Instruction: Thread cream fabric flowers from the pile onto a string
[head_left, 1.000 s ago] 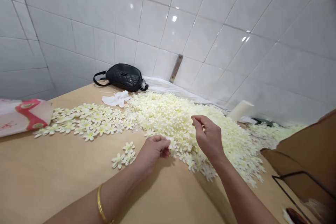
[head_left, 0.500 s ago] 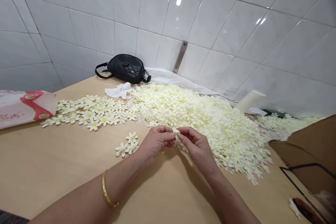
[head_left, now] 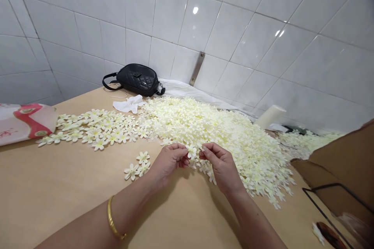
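My left hand [head_left: 168, 163] pinches a pale yellow-white artificial flower [head_left: 191, 151] between thumb and fingertips, its petals facing up. Just to the right of it, my right hand [head_left: 224, 166] is closed in a pinch, a small gap away from the flower. Whether anything sits in the right fingertips is too small to tell. Behind both hands rises a large pile of similar artificial flowers [head_left: 210, 124]. Left of my left wrist, a small group of loose flowers [head_left: 143, 157] lies on the table [head_left: 73, 194].
More flowers [head_left: 99, 128] spread at the left beside a pink-and-white bag [head_left: 20, 124]. A black handbag [head_left: 137, 79] and crumpled white tissue [head_left: 128, 104] lie at the back. A white roll [head_left: 270, 116] leans against the tiled wall; cardboard [head_left: 341, 167] stands at the right.
My hands have moved slightly apart, so the flower in my left fingers now shows openly. Before, both hands' fingertips met around it. The view has shifted a little.
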{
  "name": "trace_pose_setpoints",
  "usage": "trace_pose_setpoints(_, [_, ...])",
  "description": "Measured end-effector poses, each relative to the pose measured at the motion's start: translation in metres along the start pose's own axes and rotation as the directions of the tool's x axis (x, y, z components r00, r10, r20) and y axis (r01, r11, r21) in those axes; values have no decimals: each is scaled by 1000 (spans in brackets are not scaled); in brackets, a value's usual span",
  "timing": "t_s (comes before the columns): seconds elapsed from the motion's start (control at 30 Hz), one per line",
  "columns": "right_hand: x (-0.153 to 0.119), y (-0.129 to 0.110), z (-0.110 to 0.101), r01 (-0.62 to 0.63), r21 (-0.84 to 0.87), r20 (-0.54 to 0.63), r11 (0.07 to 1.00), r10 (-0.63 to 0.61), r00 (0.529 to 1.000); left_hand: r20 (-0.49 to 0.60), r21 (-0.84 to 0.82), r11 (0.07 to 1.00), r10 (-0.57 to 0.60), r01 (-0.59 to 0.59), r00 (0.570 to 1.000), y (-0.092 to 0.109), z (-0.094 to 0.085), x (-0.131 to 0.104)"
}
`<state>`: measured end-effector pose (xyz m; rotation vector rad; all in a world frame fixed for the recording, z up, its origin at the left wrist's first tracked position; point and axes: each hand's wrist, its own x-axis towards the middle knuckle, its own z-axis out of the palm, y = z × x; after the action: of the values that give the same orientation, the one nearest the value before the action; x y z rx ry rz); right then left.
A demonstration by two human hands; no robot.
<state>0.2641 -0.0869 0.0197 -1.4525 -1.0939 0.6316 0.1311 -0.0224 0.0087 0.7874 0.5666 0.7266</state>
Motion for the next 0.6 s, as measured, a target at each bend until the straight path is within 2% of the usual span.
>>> trace_pose_setpoints(0.17, [17, -21, -3, 144, -217, -87, 966, -166, 982, -21, 12, 1000, -15, 15, 1000, -2, -1, 2])
trace_pose_setpoints(0.33, [51, -35, -10, 276, -400, -179, 874, -370, 912, -26, 25, 1000, 8, -8, 1000, -6, -4, 6])
trace_pose_setpoints(0.5, [90, -30, -22, 262, -455, -196, 851, -383, 903, -47, 43, 999, -30, 32, 998, -8, -4, 9])
trace_pose_setpoints(0.6, [102, -26, -24, 248, -528, -176, 812, -391, 903, -40, 36, 999, -21, 22, 999, -9, -5, 11])
